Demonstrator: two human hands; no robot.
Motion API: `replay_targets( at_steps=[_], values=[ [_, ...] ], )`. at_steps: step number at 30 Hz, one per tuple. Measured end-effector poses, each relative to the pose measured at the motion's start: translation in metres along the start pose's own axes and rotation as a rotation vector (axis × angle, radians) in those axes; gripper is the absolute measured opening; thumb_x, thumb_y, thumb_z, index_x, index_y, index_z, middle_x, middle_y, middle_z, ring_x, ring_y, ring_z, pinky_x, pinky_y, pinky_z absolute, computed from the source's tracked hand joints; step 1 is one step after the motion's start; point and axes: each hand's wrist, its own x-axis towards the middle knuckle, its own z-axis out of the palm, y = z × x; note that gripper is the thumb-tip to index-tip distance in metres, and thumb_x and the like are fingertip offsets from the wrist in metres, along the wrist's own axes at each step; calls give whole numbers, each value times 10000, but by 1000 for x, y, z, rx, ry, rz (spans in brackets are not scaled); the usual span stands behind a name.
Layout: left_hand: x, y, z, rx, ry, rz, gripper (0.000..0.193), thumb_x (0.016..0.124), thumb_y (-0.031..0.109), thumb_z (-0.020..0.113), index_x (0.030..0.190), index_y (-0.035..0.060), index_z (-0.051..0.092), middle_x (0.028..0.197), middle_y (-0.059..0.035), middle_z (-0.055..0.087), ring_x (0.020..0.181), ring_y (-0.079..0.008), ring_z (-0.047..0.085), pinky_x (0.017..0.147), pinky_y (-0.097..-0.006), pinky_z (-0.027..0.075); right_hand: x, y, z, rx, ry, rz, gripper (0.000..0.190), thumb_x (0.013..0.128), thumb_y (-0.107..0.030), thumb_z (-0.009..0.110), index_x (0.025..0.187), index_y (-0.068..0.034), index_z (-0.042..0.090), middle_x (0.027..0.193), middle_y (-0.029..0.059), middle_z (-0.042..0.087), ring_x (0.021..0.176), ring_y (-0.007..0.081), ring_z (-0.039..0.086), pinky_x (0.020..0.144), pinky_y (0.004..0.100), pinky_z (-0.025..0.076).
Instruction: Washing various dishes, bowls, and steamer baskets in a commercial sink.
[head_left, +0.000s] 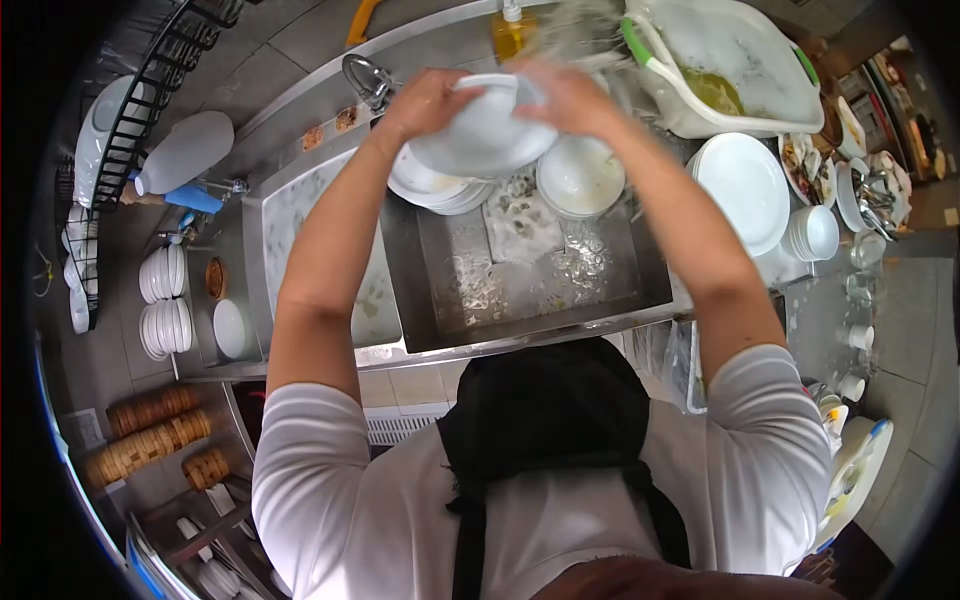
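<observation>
A white dish (484, 135), blurred by motion, is held up over the steel sink (525, 300). My left hand (431, 105) grips its left rim. My right hand (566, 97), strongly blurred, is at its right edge; its fingers touch or overlap the rim, and whether they grip it cannot be told. Below the dish, at the left, lies a stack of white plates (450, 199). To the right sits a white bowl (581, 176) with bits of residue. Between them a foamy, food-specked surface (521, 225) shows in the sink, beside running or splashed water.
A white tub (735, 60) of suds stands back right, near stacked white plates (742, 195) and small bowls (817, 232). A soap pump bottle (512, 34) and a faucet (367, 79) are at the back. A second basin (375, 300) adjoins at left, below a black wire rack (127, 135).
</observation>
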Motion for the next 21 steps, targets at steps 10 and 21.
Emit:
replay_targets(
  at_steps=[10,21],
  values=[
    [-127,10,200,-1819,599,-840,531,1034,282,473,1474,38,303,1395,-139,495,1170,-307,555,1036,-431,442,-108,-88,88,1710,540,684,578,924,-289,631,1411,-113,374,1389,141,507,1226,298,530,1053,502,416],
    [-68,72,224,-589,10,-470,332,1011,250,506,1101,-52,611,795,-131,688,753,-165,670,616,-323,557,-269,-50,48,986,744,1248,601,893,-315,696,1338,34,493,1223,161,627,1106,241,592,969,405,465]
  ],
)
